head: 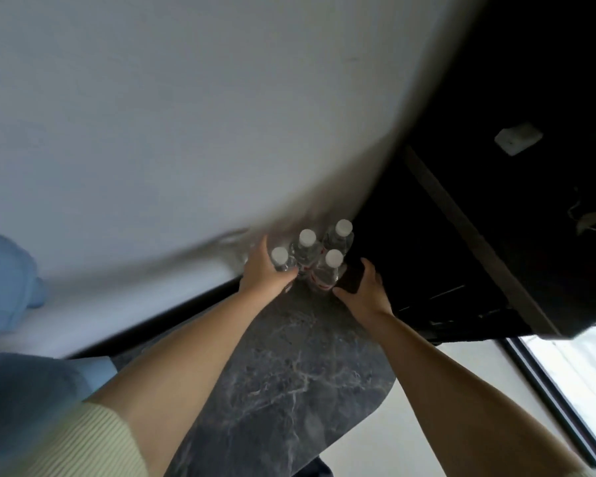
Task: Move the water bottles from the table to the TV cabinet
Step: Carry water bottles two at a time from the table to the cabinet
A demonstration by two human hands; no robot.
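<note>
I see four water bottles [312, 256] with white caps standing upright in a tight cluster at the far end of the dark marbled table [289, 366], close against the white wall [152, 115]. My left hand [262, 270] wraps its fingers and thumb around the nearest-left bottle. My right hand [363, 290] is spread wide, fingers straight, just beside the cluster's right side; whether it touches, I cannot tell.

I see four clear white-capped water bottles [312, 258] clustered against the pale wall [186, 132] at the far end; the near dark marbled table [289, 373] lies open.
</note>
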